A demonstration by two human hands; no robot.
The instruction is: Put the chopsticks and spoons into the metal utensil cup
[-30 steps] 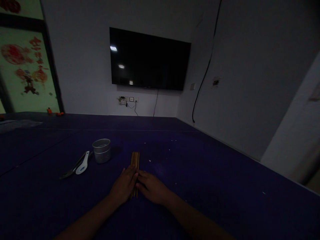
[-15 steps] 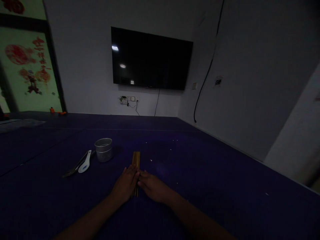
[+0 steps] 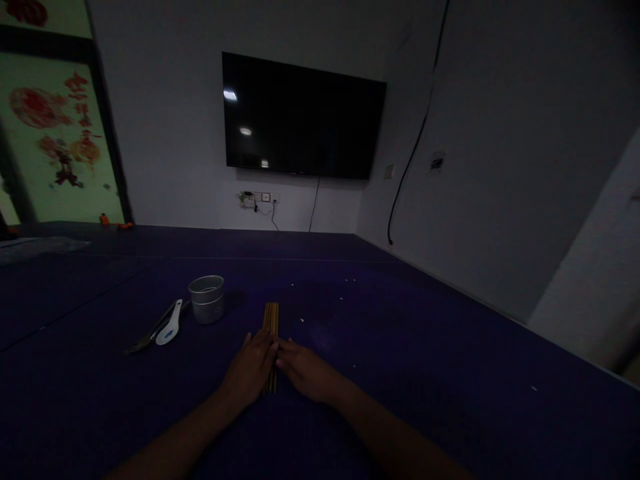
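Several brown chopsticks (image 3: 271, 316) lie side by side in a narrow bundle on the dark blue surface, their long ends pointing away from me. My left hand (image 3: 251, 365) rests across the bundle from the left, its fingers closed over the sticks. From the right, my right hand (image 3: 304, 371) presses its fingertips on the bundle's edge, touching the left hand. The middle of the chopsticks is hidden under my fingers. To the left stand a metal cup (image 3: 207, 303), a white spoon (image 3: 171, 325) with a blue mark, and metal utensils (image 3: 149, 339) that look like tongs.
Small white scraps (image 3: 302, 320) are scattered on the blue surface (image 3: 425, 373). A clear plastic sheet or bag (image 3: 43, 249) lies at the far left. Beyond are a wall-mounted television (image 3: 305, 120) and a hanging black cable (image 3: 410, 163).
The far ends of the chopsticks have shifted very slightly to the left. Both hands stay on the bundle in nearly the same place.
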